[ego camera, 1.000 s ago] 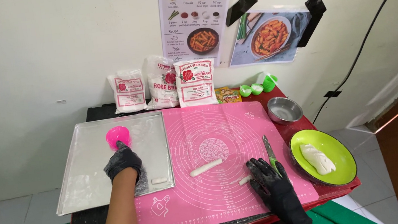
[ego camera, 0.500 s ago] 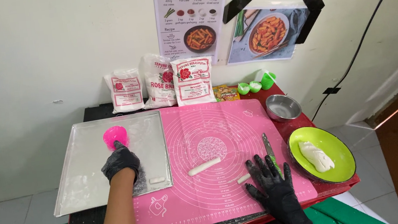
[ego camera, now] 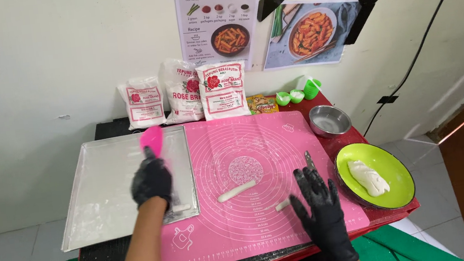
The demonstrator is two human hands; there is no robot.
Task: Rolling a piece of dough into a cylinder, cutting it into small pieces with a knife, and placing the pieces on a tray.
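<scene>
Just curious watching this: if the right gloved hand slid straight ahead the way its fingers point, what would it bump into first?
Probably the thin metal tool lying on the pink mat just beyond the right hand; its fingertips seem almost at it. The short dough piece sits off to its left, beside the line.

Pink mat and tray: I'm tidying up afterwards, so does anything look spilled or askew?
White flour dusts the metal tray, thickest at its near edge. The tray's right edge overlaps the pink mat. Black tape strips hold the food photo crookedly. Nothing looks damaged.
</scene>
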